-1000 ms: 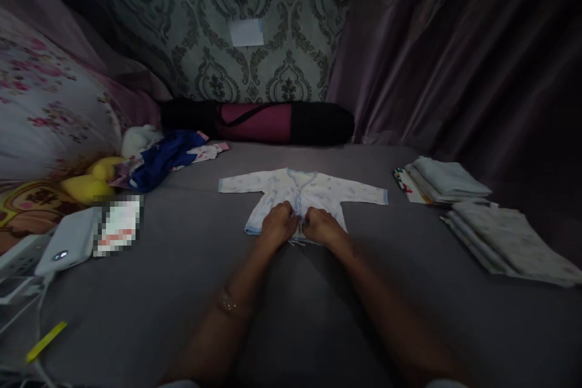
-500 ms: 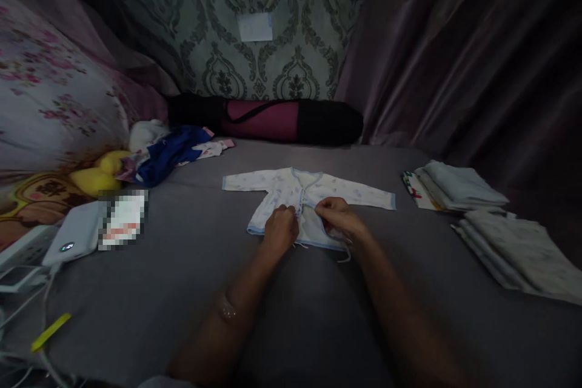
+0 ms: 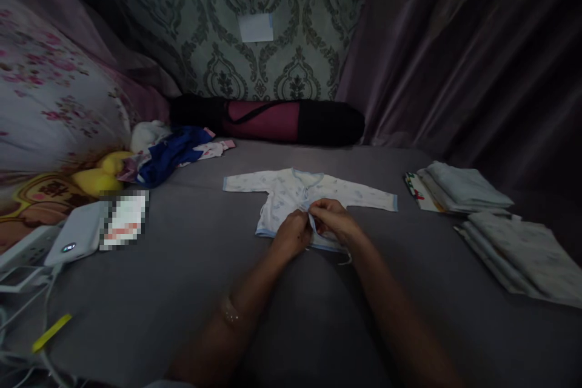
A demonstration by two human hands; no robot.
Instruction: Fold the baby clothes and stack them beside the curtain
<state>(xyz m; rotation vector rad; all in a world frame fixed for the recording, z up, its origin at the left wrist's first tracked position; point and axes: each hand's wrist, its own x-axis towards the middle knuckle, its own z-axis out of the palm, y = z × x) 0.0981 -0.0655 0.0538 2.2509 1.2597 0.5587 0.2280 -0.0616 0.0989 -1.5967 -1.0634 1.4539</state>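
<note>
A small white baby shirt (image 3: 282, 191) with pale blue prints and blue trim lies spread on the grey sheet, both sleeves stretched out sideways. My left hand (image 3: 295, 233) is closed on the shirt's front edge, near its lower middle. Close beside it, my right hand (image 3: 331, 219) pinches the blue-edged front of the shirt between thumb and fingers. The edge is slightly raised between the two hands. A thin white tie hangs from the hem below my right wrist. The fingertips partly hide the pinched cloth.
Folded clothes (image 3: 468, 188) and a second folded pile (image 3: 527, 248) lie at the right. A black and maroon bag (image 3: 268, 120) rests along the wall. Crumpled blue clothing (image 3: 175, 151), a power bank (image 3: 77, 233), a yellow strip (image 3: 52, 332) and cables are at the left.
My left hand has moved right, up against my right hand. The front edges of the shirt are drawn together, and its lower left corner has shifted inward.
</note>
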